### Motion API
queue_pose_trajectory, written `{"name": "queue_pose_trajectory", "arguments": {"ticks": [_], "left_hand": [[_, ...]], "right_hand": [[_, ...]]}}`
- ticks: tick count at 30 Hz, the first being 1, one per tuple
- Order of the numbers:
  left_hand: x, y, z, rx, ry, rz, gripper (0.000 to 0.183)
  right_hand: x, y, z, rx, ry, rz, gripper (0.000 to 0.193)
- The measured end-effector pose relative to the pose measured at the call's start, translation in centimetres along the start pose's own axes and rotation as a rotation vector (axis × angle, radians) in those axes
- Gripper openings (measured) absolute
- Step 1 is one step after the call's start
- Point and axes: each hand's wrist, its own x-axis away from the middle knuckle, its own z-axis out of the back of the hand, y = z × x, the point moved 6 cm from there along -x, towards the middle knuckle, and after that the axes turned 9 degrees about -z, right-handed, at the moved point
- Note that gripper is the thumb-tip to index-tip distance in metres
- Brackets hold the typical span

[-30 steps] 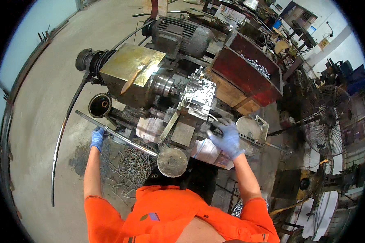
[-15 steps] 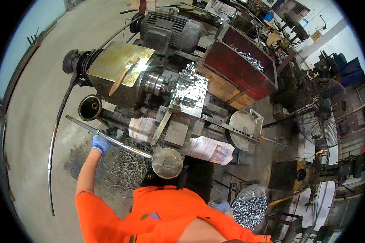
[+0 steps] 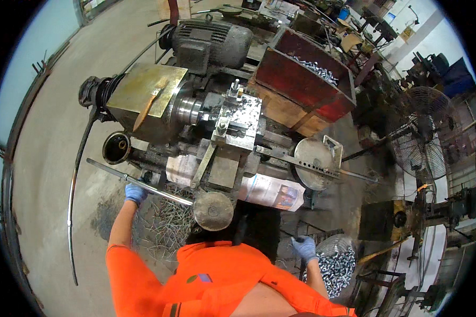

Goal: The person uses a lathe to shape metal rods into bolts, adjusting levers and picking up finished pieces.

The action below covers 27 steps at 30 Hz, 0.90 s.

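Observation:
My left hand (image 3: 136,194), in a blue glove, is curled just under a long metal bar (image 3: 158,191) left of the lathe. What its fingers close round is hidden below the bar. My right hand (image 3: 304,248), also gloved in blue, is raised beside a basket of small shiny metal parts (image 3: 335,270) at the lower right. Its fingers are drawn together, and anything between them is too small to make out. The lathe's chuck (image 3: 189,111) faces a chip-covered tool post (image 3: 238,120). A round metal disc (image 3: 213,211) sits near my body, at the bar's right end.
A brush (image 3: 147,108) lies on the yellow metal cover (image 3: 127,90). Behind stand a motor (image 3: 211,45) and a red bin (image 3: 301,87) holding metal parts. Metal shavings (image 3: 172,216) litter the floor at my left. A fan (image 3: 420,132) stands at right.
My right hand has come up and away from the basket of metal parts. My left hand has shifted slightly right and down, while the view has moved a little.

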Motion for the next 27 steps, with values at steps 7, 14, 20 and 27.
{"name": "queue_pose_trajectory", "arguments": {"ticks": [7,14,20,27], "left_hand": [[0.3,-4.8,-4.8,0.197,-0.013,0.122,0.036],[6.7,-10.3,6.7,0.423,0.3,0.274,0.035],[16.0,-14.8,21.1,0.294,0.753,0.338,0.035],[20.0,-19.7,12.5,0.412,0.496,0.749,0.048]], "right_hand": [[-2.2,-10.4,9.7,-0.121,0.253,0.324,0.026],[0.1,-34.9,16.9,-0.197,0.275,0.83,0.023],[2.4,-51.0,13.8,0.069,0.344,1.291,0.03],[0.6,-57.0,7.5,0.439,0.189,1.168,0.041]]}}
